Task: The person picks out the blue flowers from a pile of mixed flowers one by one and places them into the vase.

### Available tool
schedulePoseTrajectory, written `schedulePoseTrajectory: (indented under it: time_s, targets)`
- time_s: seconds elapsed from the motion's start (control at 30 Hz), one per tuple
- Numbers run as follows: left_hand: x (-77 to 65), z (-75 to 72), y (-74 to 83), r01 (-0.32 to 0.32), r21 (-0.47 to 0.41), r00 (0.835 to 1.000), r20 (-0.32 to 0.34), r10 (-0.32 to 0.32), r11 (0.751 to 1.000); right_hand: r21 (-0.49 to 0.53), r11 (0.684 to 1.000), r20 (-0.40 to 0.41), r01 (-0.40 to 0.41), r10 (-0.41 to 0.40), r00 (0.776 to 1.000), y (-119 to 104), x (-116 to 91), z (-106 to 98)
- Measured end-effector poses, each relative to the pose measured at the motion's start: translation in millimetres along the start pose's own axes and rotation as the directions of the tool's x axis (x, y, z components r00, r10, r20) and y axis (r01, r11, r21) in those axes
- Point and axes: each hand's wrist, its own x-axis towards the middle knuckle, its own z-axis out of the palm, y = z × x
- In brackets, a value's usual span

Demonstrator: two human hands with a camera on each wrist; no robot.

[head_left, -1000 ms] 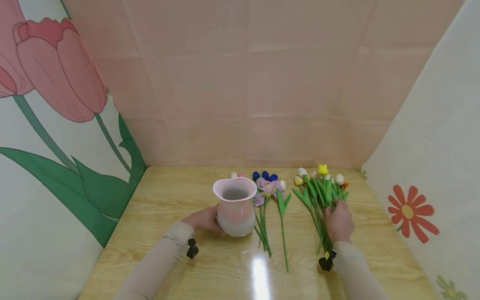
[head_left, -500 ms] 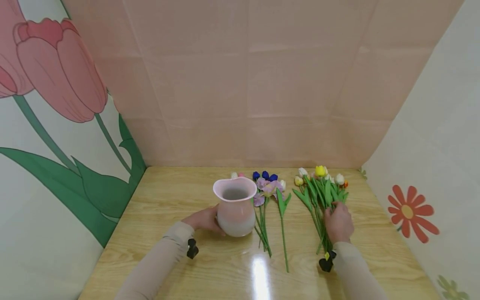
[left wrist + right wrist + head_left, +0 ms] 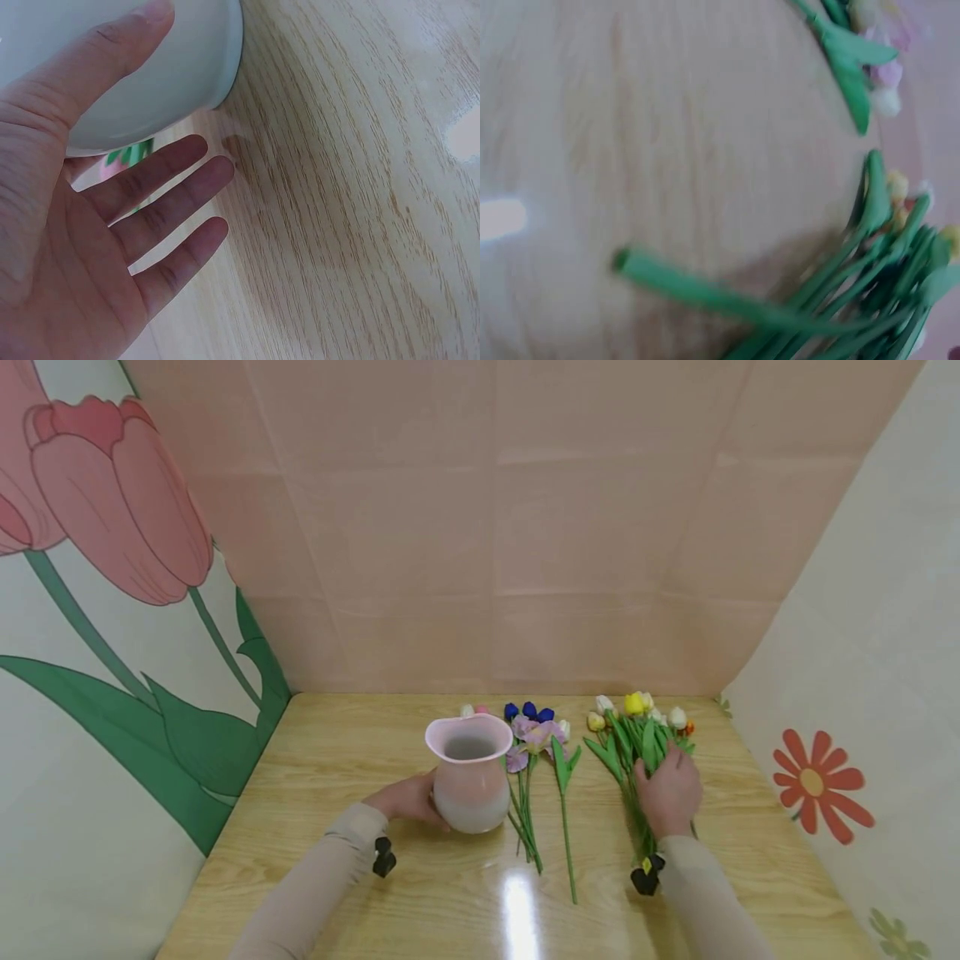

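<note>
My left hand (image 3: 411, 800) holds the left side of a pink-and-white vase (image 3: 471, 793) with a wavy rim, standing on the table. In the left wrist view the thumb (image 3: 112, 56) lies along the vase's pale wall, and several fingers (image 3: 180, 195) stretch out spread below it. At the right my right hand (image 3: 670, 787) is over a bunch of artificial tulips (image 3: 630, 747), gripping a tulip among the green stems; its fingertips are hidden by leaves. One green stem (image 3: 705, 292) juts out of the bunch, near the camera and blurred, in the right wrist view.
Right of the vase lie blue tulips (image 3: 528, 710) and lilac flowers (image 3: 534, 735) with their stems toward me. A single green stem with leaves (image 3: 566, 827) lies between them and the bunch. The wooden table (image 3: 337, 735) ends at a pink backdrop (image 3: 487, 568).
My right hand has shifted slightly left and away from me over the stems. The yellow tulip head has moved a little left. The left hand and vase stay still.
</note>
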Motion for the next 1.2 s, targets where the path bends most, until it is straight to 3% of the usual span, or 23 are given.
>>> schedulePoseTrajectory:
  time_s: [0.13, 0.27, 0.4, 0.53, 0.73, 0.9, 1.2]
  targets:
    - [0.0, -0.2, 0.7, -0.001, -0.001, 1.0, -0.001, 0.001, 1.0, 0.019, 0.995, -0.027, 0.1, -0.099, 0.995, -15.5, 0.8, 2.7]
    - [-0.8, -0.3, 2.0, -0.006, 0.0, 1.0, -0.002, 0.006, 1.0, 0.021, 0.974, -0.03, 0.224, -0.223, 0.974, -34.8, -6.0, 9.0]
    - [-1.1, -0.8, 1.9, -0.006, -0.002, 1.0, -0.005, 0.006, 1.0, 0.003, 0.952, 0.021, 0.306, -0.306, 0.952, -56.4, -20.0, 16.3]
    - [0.0, -0.9, 0.0, -0.006, -0.005, 1.0, -0.001, 0.006, 1.0, 0.001, 0.938, 0.127, 0.347, -0.344, 0.93, -72.2, -34.9, 25.9]
    - [1.9, 0.1, -2.1, -0.019, 0.003, 1.0, -0.001, 0.019, 1.0, -0.075, 0.931, 0.302, 0.358, -0.321, 0.897, -80.0, -50.9, 44.7]
    - [1.7, 0.9, -0.9, -0.016, -0.004, 1.0, -0.002, 0.016, 1.0, -0.122, 0.948, 0.429, 0.292, -0.215, 0.877, -84.0, -62.2, 49.5]
    - [3.0, 1.5, -2.7, -0.015, -0.004, 1.0, -0.01, 0.015, 1.0, -0.086, 0.976, 0.515, 0.198, -0.127, 0.848, -89.8, -66.5, 46.5]
